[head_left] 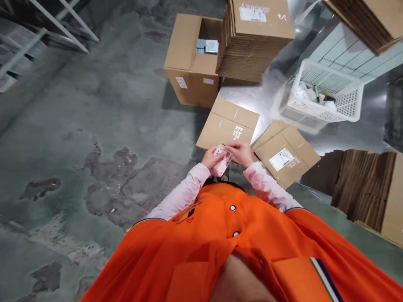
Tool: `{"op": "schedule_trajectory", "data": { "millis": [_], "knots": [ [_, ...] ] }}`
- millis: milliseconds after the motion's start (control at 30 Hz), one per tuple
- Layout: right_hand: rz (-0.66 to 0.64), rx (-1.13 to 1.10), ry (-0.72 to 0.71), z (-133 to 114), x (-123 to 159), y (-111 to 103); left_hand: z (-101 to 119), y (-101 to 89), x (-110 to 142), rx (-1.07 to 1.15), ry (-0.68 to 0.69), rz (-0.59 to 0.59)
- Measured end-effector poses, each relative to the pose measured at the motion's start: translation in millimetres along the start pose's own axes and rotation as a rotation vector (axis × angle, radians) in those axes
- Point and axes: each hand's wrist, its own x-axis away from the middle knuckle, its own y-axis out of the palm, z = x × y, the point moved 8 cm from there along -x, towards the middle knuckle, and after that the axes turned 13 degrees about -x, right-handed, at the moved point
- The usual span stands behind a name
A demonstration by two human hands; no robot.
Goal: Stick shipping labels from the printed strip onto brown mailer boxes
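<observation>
The left hand (pixel 211 159) grips a printed slip (pixel 221 164) between both hands; the right hand (pixel 242 153) closes its fingers at the slip's far edge. Labelling appears complete on the flat carton (pixel 291 140) to their right, pending on the unlabelled carton (pixel 225 121) ahead. The slip is pale, rectangular, dark-printed.

Light's moderate, with white glare on the metal worktop (pixel 267 97), soft shadow by the open box (pixel 197 93), wide-angle stretch on the orange shirt (pixel 267 226), and the slip's (pixel 221 166) print unreadable.
</observation>
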Motion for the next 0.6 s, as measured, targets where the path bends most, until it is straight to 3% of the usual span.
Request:
{"op": "schedule_trajectory", "data": {
  "millis": [100, 233, 333, 400, 467, 600],
  "knots": [
    [0.137, 0.200, -0.091, 5.8, -52.7, -8.0, -31.5, -1.1, -4.9, 0.030, -0.193, -0.175],
    [0.217, 0.508, -0.053, 21.9, -111.3, -10.8, -76.2, -33.1, 8.5, -0.027, -0.319, -0.138],
    [0.164, 0.744, -0.079, 25.4, -124.3, 2.2, -102.0, -58.3, 34.7, -0.100, -0.365, -0.121],
    [0.037, 0.875, -0.170, 24.9, -115.5, 23.8, -105.4, -71.4, 49.7, -0.123, -0.367, -0.126],
    [-0.160, 0.937, -0.289, 27.4, -90.2, 51.6, -95.6, -81.7, 54.7, -0.140, -0.356, -0.118],
    [-0.634, 0.802, -0.539, 38.6, -0.2, 90.0, -39.1, -91.4, 23.9, -0.163, -0.205, -0.021]
  ]
}}
